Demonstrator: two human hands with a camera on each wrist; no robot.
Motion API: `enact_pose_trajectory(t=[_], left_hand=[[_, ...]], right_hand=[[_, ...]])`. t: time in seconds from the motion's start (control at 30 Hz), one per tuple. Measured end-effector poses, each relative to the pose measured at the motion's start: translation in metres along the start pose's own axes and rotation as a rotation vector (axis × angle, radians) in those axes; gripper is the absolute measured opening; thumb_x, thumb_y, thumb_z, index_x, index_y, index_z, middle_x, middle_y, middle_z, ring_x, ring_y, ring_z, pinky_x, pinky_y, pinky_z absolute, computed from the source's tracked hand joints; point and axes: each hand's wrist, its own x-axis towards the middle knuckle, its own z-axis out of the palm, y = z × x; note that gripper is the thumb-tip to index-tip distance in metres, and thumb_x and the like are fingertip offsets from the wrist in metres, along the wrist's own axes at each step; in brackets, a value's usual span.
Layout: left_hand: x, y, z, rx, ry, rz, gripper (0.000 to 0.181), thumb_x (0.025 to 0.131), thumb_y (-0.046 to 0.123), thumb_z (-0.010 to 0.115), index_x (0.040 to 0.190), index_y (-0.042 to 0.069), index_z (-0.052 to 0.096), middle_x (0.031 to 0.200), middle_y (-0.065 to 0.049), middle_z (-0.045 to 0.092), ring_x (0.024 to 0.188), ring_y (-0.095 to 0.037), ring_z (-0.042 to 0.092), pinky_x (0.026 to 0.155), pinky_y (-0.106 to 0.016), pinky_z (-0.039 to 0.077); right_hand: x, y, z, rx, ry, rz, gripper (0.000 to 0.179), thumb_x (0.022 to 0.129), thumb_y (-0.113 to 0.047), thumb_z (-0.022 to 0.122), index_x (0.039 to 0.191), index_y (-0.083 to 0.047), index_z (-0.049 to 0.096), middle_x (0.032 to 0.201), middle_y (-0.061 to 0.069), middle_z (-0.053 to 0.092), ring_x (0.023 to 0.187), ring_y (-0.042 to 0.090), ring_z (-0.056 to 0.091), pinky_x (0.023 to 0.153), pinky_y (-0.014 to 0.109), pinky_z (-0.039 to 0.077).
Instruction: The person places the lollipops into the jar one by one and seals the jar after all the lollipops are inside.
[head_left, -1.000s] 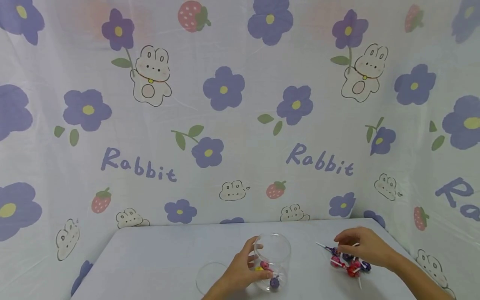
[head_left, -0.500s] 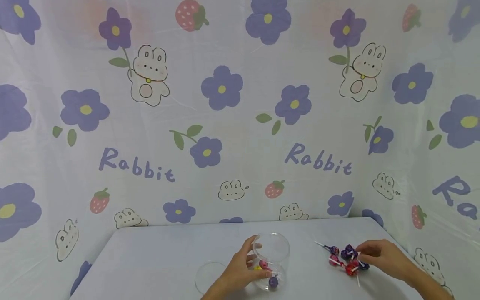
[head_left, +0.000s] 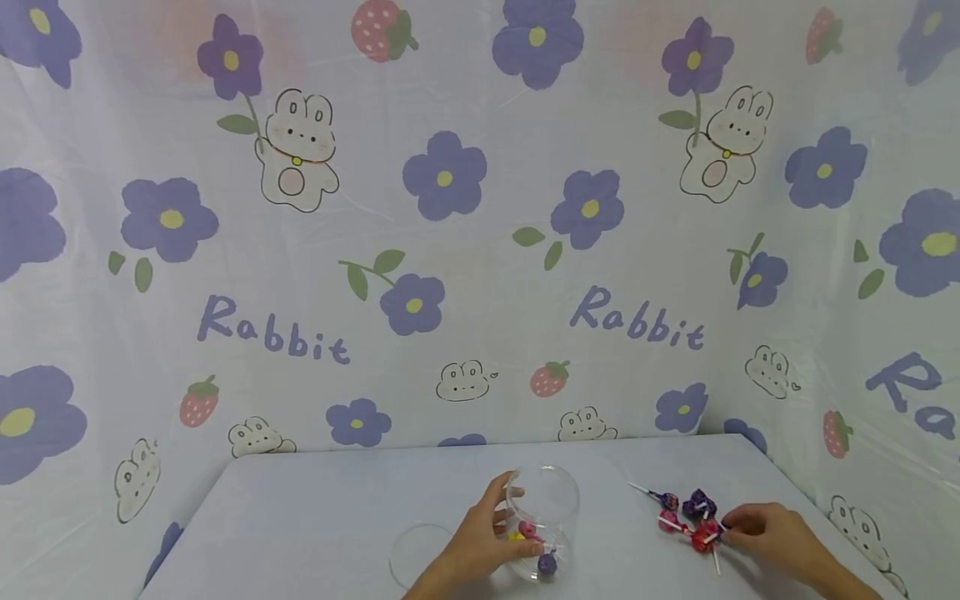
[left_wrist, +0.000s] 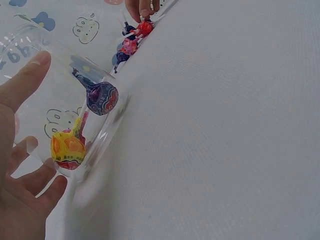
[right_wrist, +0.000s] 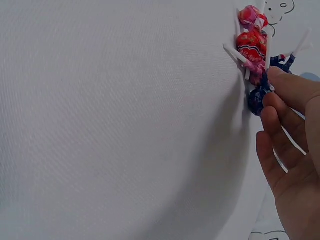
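My left hand (head_left: 476, 542) grips a clear round jar (head_left: 558, 517), thumb on the near side and fingers around the far side. Inside the jar lie a purple lollipop (left_wrist: 102, 98), a yellow one (left_wrist: 68, 150) and a pink one (head_left: 527, 529). To the right, my right hand (head_left: 780, 537) pinches a dark blue lollipop (right_wrist: 258, 100) between thumb and fingers, at the right edge of a small pile. A red lollipop (head_left: 703, 537), a pink lollipop (head_left: 668, 522) and a purple lollipop (head_left: 699, 504) lie close by the fingertips.
A clear round disc like a lid (head_left: 401, 558) lies flat on the white table (head_left: 315, 517), left of the jar and partly behind the left forearm. A white curtain (head_left: 480, 250) printed with rabbits, flowers and strawberries stands behind and at the sides.
My right hand has moved from above the pile to its right side and down, and now pinches the dark blue lollipop. The left hand stays on the jar.
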Motion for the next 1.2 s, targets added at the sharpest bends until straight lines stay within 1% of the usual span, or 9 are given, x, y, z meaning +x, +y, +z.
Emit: enact_pose_trajectory(t=[0.23, 0.4, 0.53, 0.63, 0.73, 0.83, 1.0, 1.13, 1.2], left_hand=[[-0.0005, 0.0000, 0.0008, -0.007, 0.001, -0.004, 0.098, 0.084, 0.030, 0.089, 0.161, 0.018, 0.030, 0.148, -0.008, 0.054, 0.132, -0.043, 0.054, 0.106, -0.052, 0.049], [-0.0004, 0.0002, 0.0009, -0.009, 0.004, -0.004, 0.098, 0.083, 0.029, 0.090, 0.161, 0.020, 0.031, 0.148, -0.009, 0.054, 0.132, -0.042, 0.054, 0.106, -0.052, 0.049], [-0.0001, 0.0005, 0.0007, -0.012, 0.001, -0.007, 0.097, 0.084, 0.029, 0.090, 0.160, 0.022, 0.031, 0.149, -0.010, 0.053, 0.133, -0.042, 0.054, 0.106, -0.052, 0.049], [-0.0004, 0.0012, 0.0009, -0.014, -0.003, -0.008, 0.097, 0.084, 0.028, 0.090, 0.160, 0.021, 0.031, 0.149, -0.011, 0.053, 0.132, -0.043, 0.054, 0.106, -0.053, 0.049], [-0.0007, 0.0023, 0.0019, -0.008, 0.003, -0.025, 0.098, 0.082, 0.030, 0.091, 0.160, 0.022, 0.032, 0.148, -0.008, 0.054, 0.133, -0.042, 0.054, 0.105, -0.053, 0.049], [-0.0001, 0.0027, 0.0030, 0.000, 0.010, -0.043, 0.099, 0.081, 0.032, 0.091, 0.160, 0.022, 0.032, 0.148, -0.007, 0.055, 0.133, -0.042, 0.054, 0.105, -0.054, 0.049], [0.0007, 0.0035, 0.0033, 0.005, 0.012, -0.046, 0.100, 0.082, 0.031, 0.091, 0.160, 0.019, 0.031, 0.148, -0.008, 0.054, 0.133, -0.042, 0.054, 0.105, -0.054, 0.049], [0.0004, 0.0041, 0.0017, 0.001, 0.007, -0.038, 0.099, 0.082, 0.031, 0.091, 0.160, 0.020, 0.032, 0.148, -0.009, 0.054, 0.133, -0.042, 0.054, 0.105, -0.054, 0.049], [-0.0001, 0.0040, 0.0005, -0.006, 0.003, -0.031, 0.098, 0.083, 0.030, 0.090, 0.160, 0.020, 0.031, 0.149, -0.010, 0.053, 0.133, -0.042, 0.054, 0.105, -0.054, 0.049]], right_hand=[[0.0017, 0.0008, 0.0034, -0.037, 0.031, 0.001, 0.017, 0.092, -0.012, 0.076, 0.103, 0.001, 0.075, 0.091, 0.005, 0.072, 0.082, 0.021, 0.065, 0.076, 0.046, 0.060], [0.0017, 0.0009, 0.0059, -0.061, 0.056, -0.019, 0.014, 0.093, -0.011, 0.076, 0.100, 0.000, 0.076, 0.090, 0.005, 0.073, 0.080, 0.021, 0.065, 0.076, 0.048, 0.060], [0.0000, 0.0005, 0.0065, -0.108, 0.108, -0.053, 0.010, 0.092, -0.006, 0.073, 0.098, 0.002, 0.076, 0.089, 0.007, 0.073, 0.079, 0.022, 0.066, 0.076, 0.049, 0.060], [-0.0019, 0.0006, 0.0055, -0.134, 0.171, -0.028, 0.011, 0.092, -0.004, 0.071, 0.098, 0.003, 0.075, 0.090, 0.010, 0.073, 0.081, 0.026, 0.066, 0.077, 0.053, 0.059], [-0.0036, 0.0017, 0.0046, -0.131, 0.234, 0.038, 0.014, 0.091, -0.005, 0.070, 0.099, 0.005, 0.075, 0.090, 0.012, 0.073, 0.081, 0.027, 0.065, 0.078, 0.056, 0.056], [-0.0047, 0.0027, 0.0042, -0.105, 0.287, 0.100, 0.017, 0.091, -0.007, 0.069, 0.099, 0.006, 0.074, 0.087, 0.013, 0.072, 0.077, 0.026, 0.062, 0.073, 0.051, 0.055], [-0.0034, 0.0023, 0.0033, -0.017, 0.378, 0.162, 0.018, 0.092, -0.008, 0.067, 0.099, 0.009, 0.071, 0.080, 0.012, 0.070, 0.068, 0.021, 0.058, 0.057, 0.035, 0.050], [-0.0017, 0.0023, 0.0000, 0.096, 0.415, 0.196, 0.020, 0.094, -0.008, 0.067, 0.103, 0.010, 0.069, 0.082, 0.014, 0.070, 0.070, 0.022, 0.061, 0.055, 0.032, 0.052], [-0.0012, 0.0015, -0.0028, 0.154, 0.404, 0.206, 0.021, 0.096, -0.008, 0.067, 0.106, 0.010, 0.068, 0.085, 0.017, 0.071, 0.074, 0.025, 0.063, 0.058, 0.033, 0.056]])
